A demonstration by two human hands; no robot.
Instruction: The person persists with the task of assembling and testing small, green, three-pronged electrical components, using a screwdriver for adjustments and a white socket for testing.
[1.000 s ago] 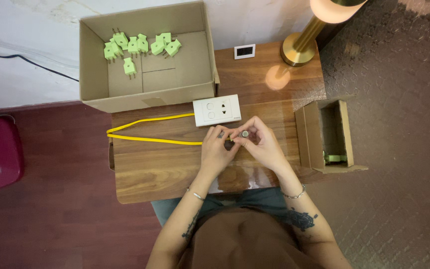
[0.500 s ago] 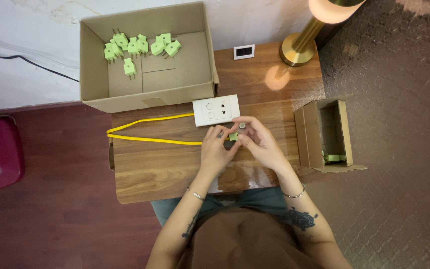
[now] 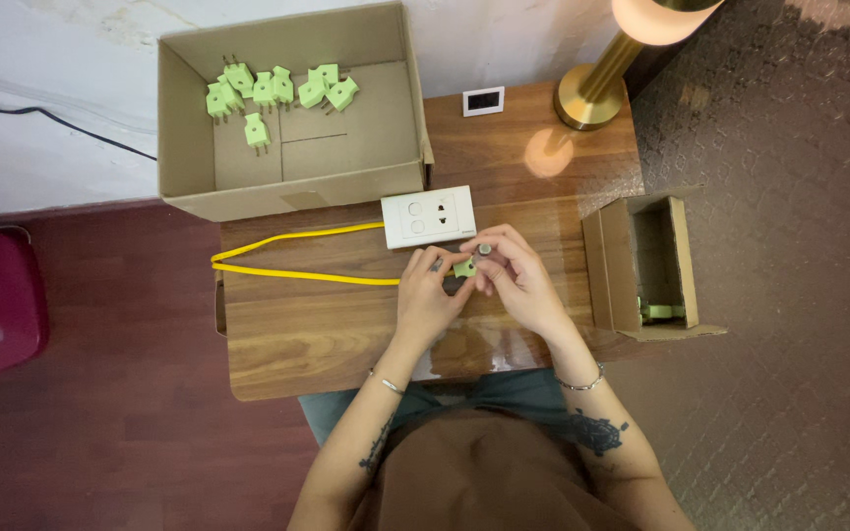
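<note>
Both hands meet just in front of the white socket block (image 3: 429, 217). The left hand (image 3: 425, 295) and the right hand (image 3: 516, 285) pinch one small green plug (image 3: 463, 266) between their fingertips, and the right also touches a small dark round part at the plug's top; what that part is I cannot tell. The work in hand looks like fitting or checking the plug, and it seems to call for a steady two-handed hold.

Left of the socket block a yellow cord (image 3: 297, 258) loops across the table (image 3: 297, 334). Behind it an open cardboard box (image 3: 189, 147) holds more green plugs. To its right a smaller box (image 3: 607, 265) overhangs the table's edge, and farther back stands a brass lamp (image 3: 592, 93). Bare wood in front of the cord leaves free room.
</note>
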